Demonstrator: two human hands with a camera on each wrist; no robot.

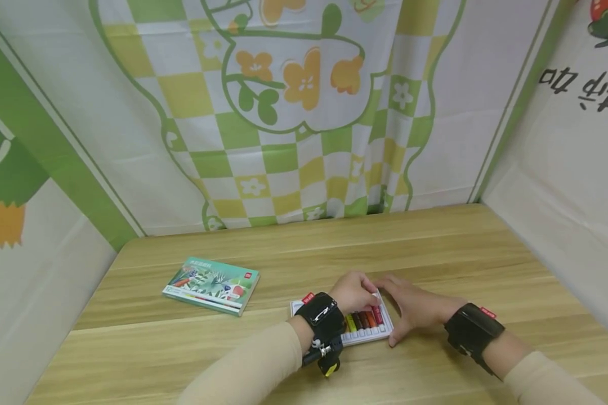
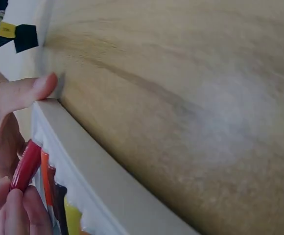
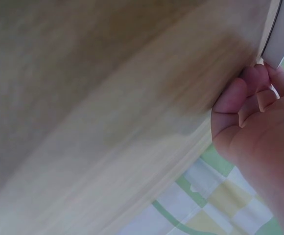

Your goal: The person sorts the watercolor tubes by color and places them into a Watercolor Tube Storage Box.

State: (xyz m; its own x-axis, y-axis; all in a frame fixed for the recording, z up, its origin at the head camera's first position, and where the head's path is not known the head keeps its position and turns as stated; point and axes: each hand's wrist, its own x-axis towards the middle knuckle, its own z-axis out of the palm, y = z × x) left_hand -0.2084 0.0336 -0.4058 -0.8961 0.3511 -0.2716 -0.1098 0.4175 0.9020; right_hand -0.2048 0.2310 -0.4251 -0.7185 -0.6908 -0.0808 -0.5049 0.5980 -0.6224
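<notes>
A shallow white tray (image 1: 369, 338) of crayons lies on the table before me, with yellow, brown, orange and red sticks in a row. My left hand (image 1: 352, 293) reaches over it and pinches the red crayon (image 2: 26, 165) at the row's right end between thumb and fingers. In the left wrist view that crayon sits tilted beside an orange crayon (image 2: 47, 177). My right hand (image 1: 420, 306) spans the tray's right end, thumb at the near corner and fingers at the far one, holding it. The left hand and wrist cover the tray's left part in the head view.
A flat teal pack (image 1: 210, 286) with plant pictures lies on the wooden table (image 1: 147, 349), left of the tray. Behind the table hangs a green and yellow checked cloth (image 1: 284, 163). Light printed panels stand at both sides. Each wrist wears a black strap (image 1: 473, 336).
</notes>
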